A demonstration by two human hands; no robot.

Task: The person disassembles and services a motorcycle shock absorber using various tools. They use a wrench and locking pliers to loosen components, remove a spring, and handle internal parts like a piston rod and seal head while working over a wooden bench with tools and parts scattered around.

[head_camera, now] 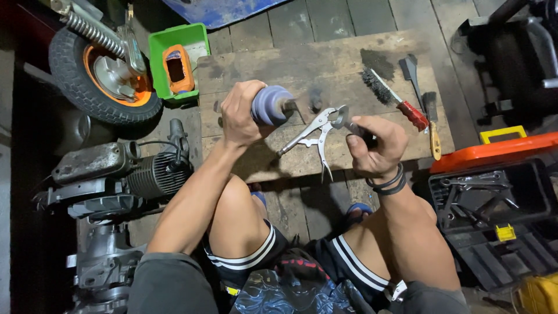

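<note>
Knees: bare, bent wide apart above dark shorts with white side stripes; blue sandals show on the plank floor between them.
Right hand [376, 145]: fist closed round a short dark metal part [344, 119] whose rounded grey end pokes out toward the left; black bands circle the wrist; forearm rests along the right thigh.
Left hand [239, 113]: fingers wrapped fully around the base of a ribbed blue-grey rubber boot [272, 104], a soft bellows shape with a metal stub at its tip; wrist cocked, arm stretched forward from the left knee.
Locking pliers [314, 135]: bright steel, handles splayed, lying flat on the board just below and between the two hands; whether the jaws touch the held part is hard to tell.
Wooden board [325, 64]: rough, oil-stained planks, near edge just past the knees, open surface in its middle.
Wire brush [390, 96]: red handle, dark bristles, well right of the hands, beside a small paintbrush [433, 125].
Green bin [168, 43]: plastic, at the board's far-left corner, holding an orange piece.
Wheel [96, 72]: black tyre, orange hub, far left.
</note>
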